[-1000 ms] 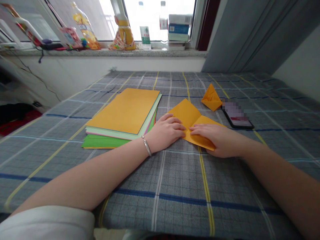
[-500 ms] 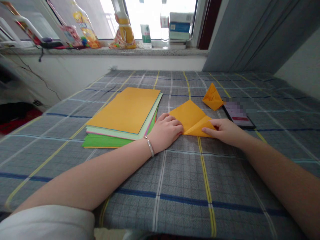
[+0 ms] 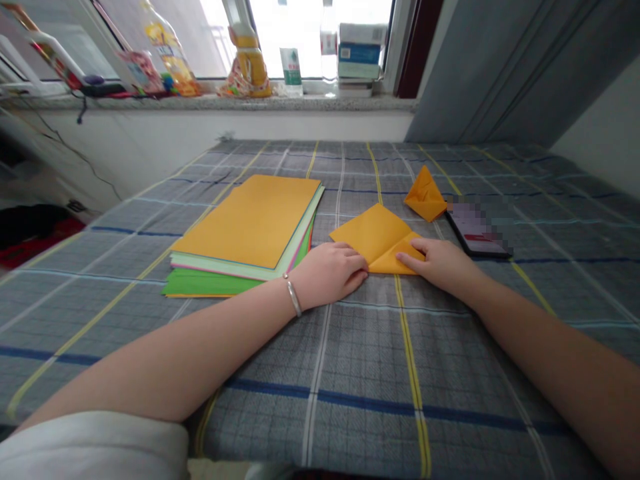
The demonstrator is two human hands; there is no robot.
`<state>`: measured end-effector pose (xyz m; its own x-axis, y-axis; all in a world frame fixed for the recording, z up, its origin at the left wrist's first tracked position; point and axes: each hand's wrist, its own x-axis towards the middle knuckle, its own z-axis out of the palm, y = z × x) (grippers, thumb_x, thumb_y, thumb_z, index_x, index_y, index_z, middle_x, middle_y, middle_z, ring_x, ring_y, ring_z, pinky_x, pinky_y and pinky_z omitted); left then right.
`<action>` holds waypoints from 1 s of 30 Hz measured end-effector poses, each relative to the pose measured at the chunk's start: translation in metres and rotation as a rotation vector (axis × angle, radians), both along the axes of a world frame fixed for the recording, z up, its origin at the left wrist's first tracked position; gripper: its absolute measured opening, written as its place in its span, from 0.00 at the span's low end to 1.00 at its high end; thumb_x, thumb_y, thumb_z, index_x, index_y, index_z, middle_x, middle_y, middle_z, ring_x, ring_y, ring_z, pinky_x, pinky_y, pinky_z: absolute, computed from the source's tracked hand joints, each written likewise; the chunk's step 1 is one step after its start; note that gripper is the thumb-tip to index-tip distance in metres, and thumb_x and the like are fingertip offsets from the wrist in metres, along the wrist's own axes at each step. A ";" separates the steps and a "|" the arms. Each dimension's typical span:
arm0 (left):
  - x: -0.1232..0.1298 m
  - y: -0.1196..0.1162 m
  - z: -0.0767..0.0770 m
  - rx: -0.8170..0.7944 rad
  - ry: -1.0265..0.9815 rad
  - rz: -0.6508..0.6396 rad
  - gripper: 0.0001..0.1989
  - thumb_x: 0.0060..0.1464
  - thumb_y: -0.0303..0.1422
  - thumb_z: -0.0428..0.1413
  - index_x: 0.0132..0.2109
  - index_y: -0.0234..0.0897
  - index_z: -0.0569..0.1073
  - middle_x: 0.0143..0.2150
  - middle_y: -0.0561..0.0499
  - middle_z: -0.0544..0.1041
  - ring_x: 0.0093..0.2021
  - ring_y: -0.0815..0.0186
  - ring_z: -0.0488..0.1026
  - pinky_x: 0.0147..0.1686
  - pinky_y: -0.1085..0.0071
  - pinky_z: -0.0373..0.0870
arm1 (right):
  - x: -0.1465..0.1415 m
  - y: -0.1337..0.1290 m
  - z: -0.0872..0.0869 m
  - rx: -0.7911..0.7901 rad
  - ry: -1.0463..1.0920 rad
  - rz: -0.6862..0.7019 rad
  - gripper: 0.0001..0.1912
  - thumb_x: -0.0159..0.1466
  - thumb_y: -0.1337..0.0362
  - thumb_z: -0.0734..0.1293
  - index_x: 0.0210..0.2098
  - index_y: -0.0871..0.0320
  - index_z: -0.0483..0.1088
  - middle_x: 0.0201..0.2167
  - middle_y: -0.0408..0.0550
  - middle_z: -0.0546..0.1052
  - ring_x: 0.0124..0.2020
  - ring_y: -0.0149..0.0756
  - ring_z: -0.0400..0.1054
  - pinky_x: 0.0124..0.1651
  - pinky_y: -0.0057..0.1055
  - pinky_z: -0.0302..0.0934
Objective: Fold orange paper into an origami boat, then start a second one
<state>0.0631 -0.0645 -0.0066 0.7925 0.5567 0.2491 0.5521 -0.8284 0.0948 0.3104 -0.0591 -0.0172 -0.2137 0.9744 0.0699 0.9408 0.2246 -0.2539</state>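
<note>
An orange folded paper (image 3: pixel 376 230) lies on the checked cloth, with a flap folded over at its lower right. My left hand (image 3: pixel 334 272), a bracelet at its wrist, is closed at the paper's lower left corner, fingers together and gripping that corner. My right hand (image 3: pixel 436 264) pinches the folded flap at the lower right, thumb on top. Behind the right hand stands a small folded orange shape (image 3: pixel 425 195). To the left of my left hand is a stack of coloured sheets (image 3: pixel 255 220), orange on top.
A phone (image 3: pixel 477 233) lies right of the small folded shape. The checked tablecloth (image 3: pixel 370 353) covers the table. Bottles, boxes (image 3: pixel 359 53) and packets stand on the windowsill (image 3: pixel 300 104) behind, with a grey curtain (image 3: pixel 490 73) at the right.
My left hand has drawn down and slightly left, uncovering the paper's left corner. My right hand has shifted a little to the left along the flap.
</note>
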 end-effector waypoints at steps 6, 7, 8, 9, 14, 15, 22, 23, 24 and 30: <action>0.001 -0.004 0.000 0.093 0.072 -0.034 0.18 0.66 0.37 0.46 0.58 0.40 0.70 0.41 0.47 0.78 0.42 0.61 0.74 0.43 0.63 0.71 | 0.000 0.002 -0.001 0.049 0.068 -0.001 0.14 0.65 0.58 0.57 0.30 0.56 0.70 0.29 0.49 0.77 0.29 0.38 0.67 0.29 0.33 0.52; 0.002 -0.005 -0.001 0.105 0.090 -0.049 0.18 0.67 0.37 0.46 0.57 0.39 0.72 0.42 0.47 0.78 0.42 0.61 0.74 0.43 0.63 0.70 | 0.000 0.002 -0.002 0.053 0.088 -0.015 0.13 0.64 0.58 0.58 0.31 0.56 0.71 0.29 0.49 0.77 0.29 0.38 0.68 0.29 0.33 0.53; 0.002 -0.004 -0.002 0.111 0.104 -0.056 0.18 0.67 0.38 0.46 0.57 0.38 0.73 0.43 0.46 0.77 0.42 0.61 0.73 0.44 0.64 0.70 | 0.000 0.002 -0.003 0.055 0.107 -0.031 0.13 0.63 0.58 0.60 0.31 0.56 0.71 0.29 0.48 0.78 0.29 0.38 0.68 0.29 0.33 0.53; 0.003 -0.004 -0.002 0.115 0.113 -0.054 0.18 0.67 0.38 0.46 0.57 0.37 0.72 0.43 0.45 0.77 0.43 0.61 0.72 0.44 0.64 0.70 | 0.001 0.003 -0.003 0.056 0.123 -0.046 0.12 0.63 0.57 0.60 0.31 0.56 0.72 0.30 0.48 0.78 0.29 0.38 0.68 0.29 0.33 0.54; 0.004 -0.002 -0.006 0.110 0.130 -0.054 0.19 0.67 0.37 0.45 0.58 0.36 0.71 0.44 0.44 0.75 0.43 0.61 0.70 0.45 0.63 0.69 | 0.001 0.005 -0.005 0.045 0.154 -0.117 0.11 0.61 0.56 0.63 0.32 0.55 0.72 0.29 0.47 0.78 0.30 0.38 0.69 0.29 0.33 0.54; 0.004 -0.002 -0.006 0.108 0.129 -0.057 0.19 0.67 0.37 0.45 0.58 0.36 0.71 0.44 0.44 0.75 0.43 0.61 0.70 0.46 0.63 0.69 | 0.001 0.005 -0.006 0.038 0.155 -0.129 0.11 0.61 0.55 0.63 0.32 0.55 0.72 0.29 0.46 0.78 0.30 0.38 0.69 0.29 0.33 0.54; 0.004 0.000 -0.007 0.091 0.117 -0.067 0.19 0.66 0.36 0.47 0.58 0.36 0.72 0.43 0.44 0.74 0.43 0.60 0.69 0.47 0.62 0.69 | 0.003 0.007 -0.008 0.031 0.192 -0.149 0.10 0.60 0.55 0.65 0.36 0.54 0.72 0.26 0.43 0.76 0.28 0.36 0.68 0.28 0.32 0.53; 0.004 0.000 -0.007 0.090 0.115 -0.068 0.19 0.66 0.36 0.47 0.58 0.35 0.72 0.43 0.44 0.74 0.43 0.60 0.69 0.47 0.62 0.69 | 0.003 0.007 -0.008 0.044 0.197 -0.147 0.10 0.60 0.56 0.65 0.36 0.54 0.72 0.26 0.43 0.76 0.28 0.37 0.68 0.28 0.32 0.53; 0.004 0.000 -0.007 0.090 0.113 -0.069 0.19 0.66 0.36 0.47 0.58 0.35 0.72 0.43 0.44 0.74 0.43 0.60 0.69 0.47 0.63 0.69 | 0.003 0.006 -0.008 0.058 0.199 -0.144 0.09 0.61 0.57 0.64 0.36 0.54 0.73 0.27 0.44 0.77 0.29 0.37 0.68 0.29 0.32 0.54; 0.004 0.000 -0.007 0.091 0.106 -0.068 0.19 0.66 0.36 0.47 0.58 0.35 0.72 0.44 0.43 0.74 0.43 0.60 0.69 0.47 0.62 0.69 | 0.000 0.004 -0.004 0.093 0.173 -0.140 0.10 0.61 0.57 0.64 0.37 0.53 0.74 0.27 0.43 0.77 0.29 0.37 0.69 0.30 0.33 0.56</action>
